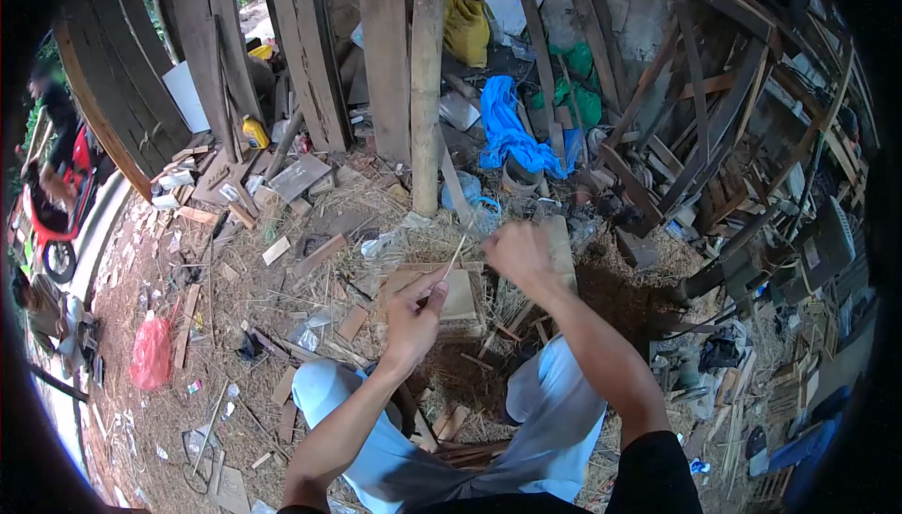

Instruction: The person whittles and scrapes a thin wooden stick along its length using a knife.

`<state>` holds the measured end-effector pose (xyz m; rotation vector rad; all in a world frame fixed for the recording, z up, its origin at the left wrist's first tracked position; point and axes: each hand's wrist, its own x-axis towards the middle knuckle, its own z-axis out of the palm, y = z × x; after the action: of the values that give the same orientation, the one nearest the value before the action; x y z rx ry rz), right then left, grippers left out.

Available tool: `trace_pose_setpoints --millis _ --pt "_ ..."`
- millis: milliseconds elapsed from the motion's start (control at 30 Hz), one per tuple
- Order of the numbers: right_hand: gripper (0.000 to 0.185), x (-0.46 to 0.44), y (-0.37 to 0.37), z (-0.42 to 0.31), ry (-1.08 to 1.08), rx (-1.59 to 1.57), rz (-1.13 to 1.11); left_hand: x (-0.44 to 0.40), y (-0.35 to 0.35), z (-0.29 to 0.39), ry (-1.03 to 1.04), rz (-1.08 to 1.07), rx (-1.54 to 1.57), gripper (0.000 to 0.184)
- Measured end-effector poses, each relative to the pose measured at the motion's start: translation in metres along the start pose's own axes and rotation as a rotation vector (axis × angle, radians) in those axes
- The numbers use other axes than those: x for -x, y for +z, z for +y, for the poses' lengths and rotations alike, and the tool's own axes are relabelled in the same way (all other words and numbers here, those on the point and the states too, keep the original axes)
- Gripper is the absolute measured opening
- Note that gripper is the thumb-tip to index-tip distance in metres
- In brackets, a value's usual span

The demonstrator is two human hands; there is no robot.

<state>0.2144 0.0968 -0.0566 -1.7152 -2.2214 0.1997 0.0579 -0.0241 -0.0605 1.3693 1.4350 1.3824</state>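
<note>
One thin pale strip (456, 257), slender and tilted, rising from the left hand (413, 324) toward the space just beside the right; we find it pinched between thumb and fingers, the grip closed down on it. One right hand (520, 258), raised a little higher and to the right of the strip, fingers curled inward; we cannot tell how tightly they close or whether anything sits within them. One pair of pale blue trouser legs (324, 392), knees apart, below the hands. One flat wooden block (458, 300), on the ground between and beyond the knees, under the strip. One upright pole (426, 91), past the block. Behind it, to the right, we note one bright blue plastic sheet (507, 119), crumpled, draped by a bucket (520, 179); one yellow sack (466, 30); some green plastic (578, 91). One yellow bottle (254, 132), near leaning planks (305, 54) at the left. One pink plastic bag (151, 352), on littered ground strewn with shavings and offcuts. One heap of timber (714, 110), leaning at far right. At the left edge we see one red motorcycle (47, 218) with a person on it, and a second person (42, 312) lower down.
</note>
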Motion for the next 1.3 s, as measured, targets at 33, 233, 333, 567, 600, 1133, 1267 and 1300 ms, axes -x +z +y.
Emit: trace_pose_setpoints --millis 33,233,333,567,600,1133,1267,1300 --pt "0.017 0.010 -0.002 -0.009 -0.130 0.007 -0.028 0.002 0.000 -0.001 -0.024 -0.040 0.029 0.030" --pt "0.019 -0.013 -0.004 0.008 -0.012 -0.003 0.096 0.008 0.004 0.002 0.022 -0.094 0.006 0.029" --pt "0.019 -0.004 0.000 0.009 -0.029 -0.012 0.101 0.006 0.007 0.003 0.017 -0.099 0.060 0.028" --pt "0.023 -0.031 -0.003 0.050 0.178 0.110 0.143 0.008 -0.002 0.008 -0.095 -0.139 0.041 0.031" --pt "0.024 -0.029 -0.010 0.052 0.227 0.091 0.180 0.005 -0.005 0.009 -0.089 -0.145 0.034 0.031" --pt "0.017 -0.014 -0.001 0.015 -0.013 0.037 0.282 -0.002 -0.012 0.026 -0.475 -0.241 0.528 0.035" --pt "0.018 -0.008 -0.001 0.020 -0.024 0.016 0.206 -0.002 -0.012 0.022 -0.511 -0.256 0.500 0.035" --pt "0.019 -0.001 -0.006 0.009 -0.103 -0.018 0.118 -0.003 -0.011 0.021 -0.529 -0.266 0.501 0.035"
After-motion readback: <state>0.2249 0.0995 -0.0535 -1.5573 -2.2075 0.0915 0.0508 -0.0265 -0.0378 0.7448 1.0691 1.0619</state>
